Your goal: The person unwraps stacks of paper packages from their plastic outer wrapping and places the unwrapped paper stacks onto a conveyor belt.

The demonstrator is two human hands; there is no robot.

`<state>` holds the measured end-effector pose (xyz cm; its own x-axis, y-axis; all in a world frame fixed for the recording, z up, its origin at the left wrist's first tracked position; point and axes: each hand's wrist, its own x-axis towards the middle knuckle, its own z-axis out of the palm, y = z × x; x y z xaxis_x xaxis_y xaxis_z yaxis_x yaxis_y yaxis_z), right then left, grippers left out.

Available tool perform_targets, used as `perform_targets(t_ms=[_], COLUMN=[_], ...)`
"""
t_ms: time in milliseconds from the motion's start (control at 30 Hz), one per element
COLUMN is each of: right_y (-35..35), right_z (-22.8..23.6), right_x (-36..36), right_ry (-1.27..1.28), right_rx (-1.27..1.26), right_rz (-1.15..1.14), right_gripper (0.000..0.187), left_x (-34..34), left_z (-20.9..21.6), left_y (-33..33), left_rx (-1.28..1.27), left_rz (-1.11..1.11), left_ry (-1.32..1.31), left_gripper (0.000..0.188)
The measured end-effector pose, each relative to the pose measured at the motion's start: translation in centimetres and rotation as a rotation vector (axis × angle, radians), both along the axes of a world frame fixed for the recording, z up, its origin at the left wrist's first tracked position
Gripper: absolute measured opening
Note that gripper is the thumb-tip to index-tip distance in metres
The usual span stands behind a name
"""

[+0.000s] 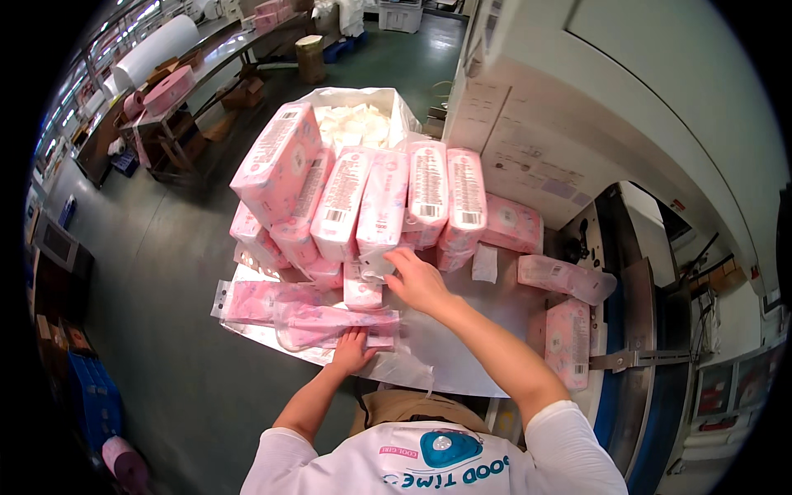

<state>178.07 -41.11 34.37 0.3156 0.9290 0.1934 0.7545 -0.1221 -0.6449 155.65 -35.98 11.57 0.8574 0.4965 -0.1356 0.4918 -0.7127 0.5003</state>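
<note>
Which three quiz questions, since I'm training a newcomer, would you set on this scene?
1. Which lies on the flat bags: A) left hand or B) right hand?
2. True or false: a white container with pale material in it stands beyond the packs.
3. Where is the right hand?

Key: 1. A. 2. True. 3. At the near end of a pack.

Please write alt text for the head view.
A person's left hand rests on flat pink plastic bags while the right hand is at the near end of a wrapped pink pack, one of several on a worktable. Machinery stands at right.
</note>
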Motion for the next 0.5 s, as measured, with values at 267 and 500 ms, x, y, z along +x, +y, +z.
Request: perform_targets(t_ms=[267,500], right_y=[6.8,4.0], right_z=[-3.3,2.7], right_x=[-1.0,2.7], right_ry=[-0.423,-0.302], right_rx=[-0.086,0.096], right_rz=[-0.123,-0.053], right_gripper=[0.021,0.008], left_x=[-2.5,0.5], left_z=[4.2,12.0], left_y=[-1.4,-0.5], left_rx=[-0.102,-0.333], left_rz=[-0.007,0.152], left_ry=[-0.332,-0.599], left_gripper=[0.029,0.026])
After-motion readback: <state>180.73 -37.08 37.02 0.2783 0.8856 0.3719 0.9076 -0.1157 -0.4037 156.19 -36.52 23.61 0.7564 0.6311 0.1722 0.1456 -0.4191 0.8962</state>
